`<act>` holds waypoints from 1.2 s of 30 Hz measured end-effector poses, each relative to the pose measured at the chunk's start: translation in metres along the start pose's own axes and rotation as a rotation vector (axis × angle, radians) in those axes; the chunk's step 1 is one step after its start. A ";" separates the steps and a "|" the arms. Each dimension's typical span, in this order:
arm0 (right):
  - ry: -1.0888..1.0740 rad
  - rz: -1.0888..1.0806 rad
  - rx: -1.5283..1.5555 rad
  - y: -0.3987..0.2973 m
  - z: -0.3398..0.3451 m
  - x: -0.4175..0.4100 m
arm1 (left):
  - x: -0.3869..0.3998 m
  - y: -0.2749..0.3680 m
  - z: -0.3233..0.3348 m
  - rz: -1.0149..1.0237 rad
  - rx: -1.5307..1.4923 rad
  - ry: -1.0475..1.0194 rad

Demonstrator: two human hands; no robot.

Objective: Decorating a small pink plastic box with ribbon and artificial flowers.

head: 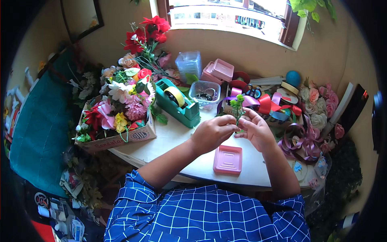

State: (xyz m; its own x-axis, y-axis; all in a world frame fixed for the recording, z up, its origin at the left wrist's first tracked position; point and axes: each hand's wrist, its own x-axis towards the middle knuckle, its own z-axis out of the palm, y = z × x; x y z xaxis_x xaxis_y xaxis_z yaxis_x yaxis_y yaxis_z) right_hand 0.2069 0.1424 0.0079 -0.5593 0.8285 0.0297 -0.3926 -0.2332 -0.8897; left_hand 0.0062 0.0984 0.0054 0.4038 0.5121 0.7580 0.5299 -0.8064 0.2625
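A small sprig of artificial greenery [236, 103] stands upright between my two hands, above the white table [193, 165]. My left hand [215, 131] pinches its lower stem between thumb and fingers. From the other side, my right hand [255, 128] holds the same stem at the fingertips, its other fingers slightly spread. Just below the hands lies a pink square plastic tray [228, 159] on the tabletop. The lowest end of the stem is partly hidden by my fingers.
At left stands a cardboard box [145, 136] of artificial flowers, beside a green tape dispenser [178, 104]. Behind are a clear plastic container [205, 90] and stacked pink trays [222, 69]. Ribbon spools [287, 96], loose purple ribbon [297, 142] and artificial roses [317, 106] crowd the right.
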 end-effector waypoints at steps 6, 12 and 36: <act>0.190 -0.147 -0.310 -0.003 -0.017 0.010 | 0.014 -0.023 0.014 -0.022 -0.083 -0.023; 0.176 -0.245 -0.570 -0.001 -0.024 0.003 | 0.002 -0.025 0.020 -0.173 -0.140 0.017; 0.131 -0.219 -1.258 0.002 -0.030 -0.008 | -0.042 0.016 -0.083 -0.235 0.044 0.332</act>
State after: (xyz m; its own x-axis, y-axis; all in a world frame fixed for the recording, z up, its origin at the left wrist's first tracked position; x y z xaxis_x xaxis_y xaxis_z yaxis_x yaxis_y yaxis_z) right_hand 0.2328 0.1510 -0.0076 -0.4670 0.8487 0.2481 0.5297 0.4932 -0.6900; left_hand -0.0646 0.0399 0.0278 0.0091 0.5516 0.8341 0.6130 -0.6621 0.4312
